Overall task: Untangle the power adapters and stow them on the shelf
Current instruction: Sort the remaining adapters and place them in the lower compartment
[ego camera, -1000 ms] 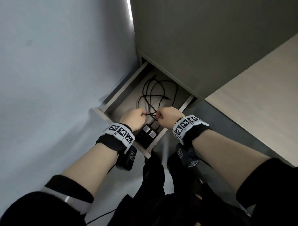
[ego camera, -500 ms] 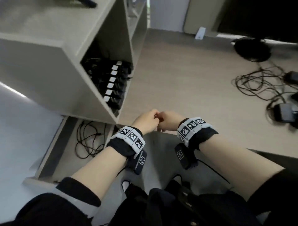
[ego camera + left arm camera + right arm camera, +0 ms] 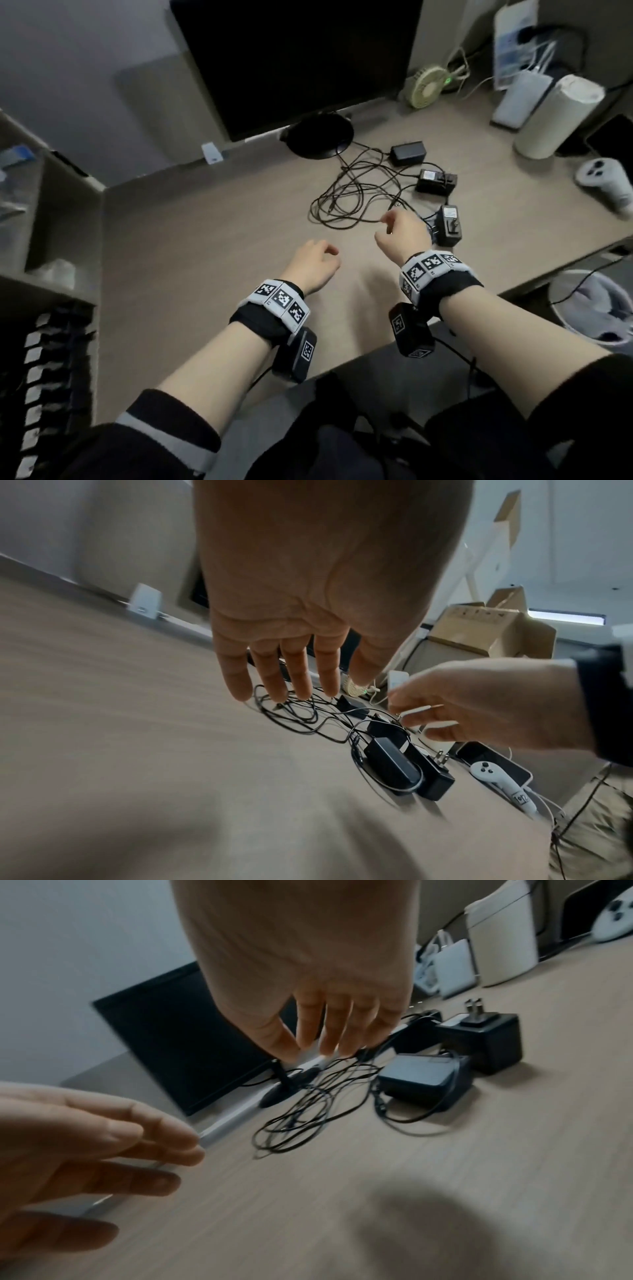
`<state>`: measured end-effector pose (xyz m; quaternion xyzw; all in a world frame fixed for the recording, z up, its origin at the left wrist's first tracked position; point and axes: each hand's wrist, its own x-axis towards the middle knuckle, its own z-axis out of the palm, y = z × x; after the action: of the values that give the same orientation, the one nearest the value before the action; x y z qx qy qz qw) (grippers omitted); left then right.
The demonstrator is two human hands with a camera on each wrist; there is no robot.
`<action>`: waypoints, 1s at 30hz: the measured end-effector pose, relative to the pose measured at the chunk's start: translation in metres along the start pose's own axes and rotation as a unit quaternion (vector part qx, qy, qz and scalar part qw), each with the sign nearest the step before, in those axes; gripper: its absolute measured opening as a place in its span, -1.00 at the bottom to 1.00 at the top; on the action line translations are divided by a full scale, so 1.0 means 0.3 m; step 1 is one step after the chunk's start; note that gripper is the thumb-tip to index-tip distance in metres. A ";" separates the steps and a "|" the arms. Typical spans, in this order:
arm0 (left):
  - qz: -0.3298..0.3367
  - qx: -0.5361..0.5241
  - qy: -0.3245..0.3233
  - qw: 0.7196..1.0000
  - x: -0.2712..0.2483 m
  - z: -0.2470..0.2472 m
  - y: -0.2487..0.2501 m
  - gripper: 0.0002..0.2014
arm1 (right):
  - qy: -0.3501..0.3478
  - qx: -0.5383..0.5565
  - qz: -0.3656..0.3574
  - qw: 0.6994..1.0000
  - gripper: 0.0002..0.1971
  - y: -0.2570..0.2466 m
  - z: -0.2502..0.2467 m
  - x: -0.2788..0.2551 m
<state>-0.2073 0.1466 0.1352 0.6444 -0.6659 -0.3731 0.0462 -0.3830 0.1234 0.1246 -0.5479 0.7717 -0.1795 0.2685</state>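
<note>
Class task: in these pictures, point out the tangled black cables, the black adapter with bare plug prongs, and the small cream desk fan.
tangled black cables [image 3: 346,202], head view, loops' middle
black adapter with bare plug prongs [image 3: 449,226], head view, top face
small cream desk fan [image 3: 425,87], head view, round grille

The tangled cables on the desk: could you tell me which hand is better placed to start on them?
Probably the right hand: it hovers at the near edge of the cable tangle, beside the nearest adapter. The left hand hangs open over bare desk, further away.
</note>
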 end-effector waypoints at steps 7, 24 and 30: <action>0.061 0.026 -0.001 0.998 0.311 0.014 0.130 -0.62 | 0.059 -0.059 0.161 0.983 -0.07 0.173 -0.077 0.163; -0.041 0.153 0.017 0.987 0.728 0.118 0.295 -0.02 | -0.118 -0.211 0.041 0.970 0.56 0.263 -0.193 0.515; 0.004 0.140 0.015 0.990 0.877 0.063 0.377 0.12 | -0.210 -0.254 0.001 0.944 0.65 0.248 -0.226 0.616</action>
<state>-0.3543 -0.0924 0.0743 0.6473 -0.7134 -0.2665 -0.0325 -0.5273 -0.0267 0.0956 -0.6225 0.7182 0.1421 0.2765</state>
